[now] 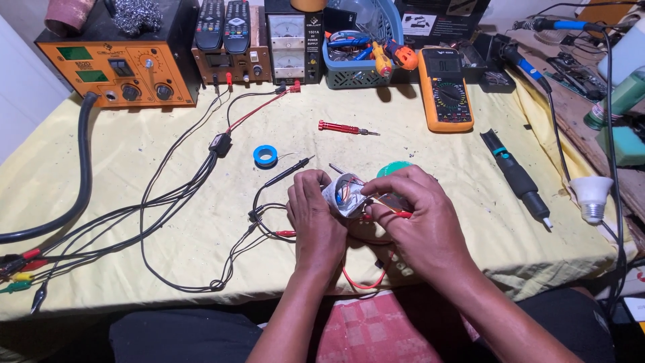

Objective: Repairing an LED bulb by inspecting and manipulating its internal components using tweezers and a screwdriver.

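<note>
A small silvery part with thin coloured wires sits at lower centre of the frame, just above the yellow-covered bench. The left hand is wrapped around its left side, fingers closed on it. The right hand presses in from the right, thumb and fingertips pinched on the wires at its edge. A green round object peeks out just behind the right hand.

Red and black probe leads run from under the hands toward the left. Just above the hands lie a roll of blue tape and, further up, a red screwdriver. To the right rest a black soldering tool and a white bulb base. Along the top of the frame stand an orange soldering station at upper left, a power supply at top centre, a blue basket of tools, and an orange multimeter.
</note>
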